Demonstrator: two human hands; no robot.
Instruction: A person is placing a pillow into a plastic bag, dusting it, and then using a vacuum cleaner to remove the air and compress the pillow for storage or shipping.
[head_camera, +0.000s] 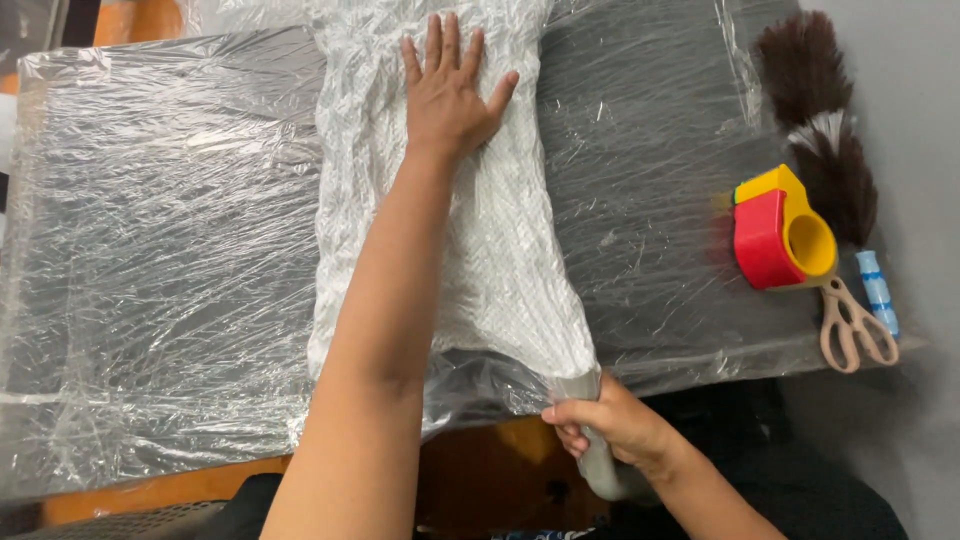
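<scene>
**A:** What covers the tabletop?

**B:** Clear, crinkled plastic film lies over nearly the whole dark tabletop, glinting where light catches the wrinkles. Across its middle runs a band of white stretch wrap, bunched and creased. I'll place everything else from that band.

**A:** Where are the hands?

**B:** The left hand lies flat on the far part of the band, fingers spread wide, palm pressing down, holding nothing. The right hand is at the band's near end, just past the tabletop's near edge, fingers closed around the grey roll core from which the wrap feeds.

**A:** And off to the side of the band?

**B:** Well to its right, near the tabletop's right edge, sits a red and yellow tape dispenser. Just nearer than that lie beige scissors, handles toward the person. A dark feather duster lies beyond and to the right of the dispenser, its pale blue handle ending beside the scissors.

**A:** Anything of the room?

**B:** To the right of all that is a plain grey floor. Below the band's near end, orange-brown wood shows under the tabletop's edge, next to the person's dark clothing.
</scene>
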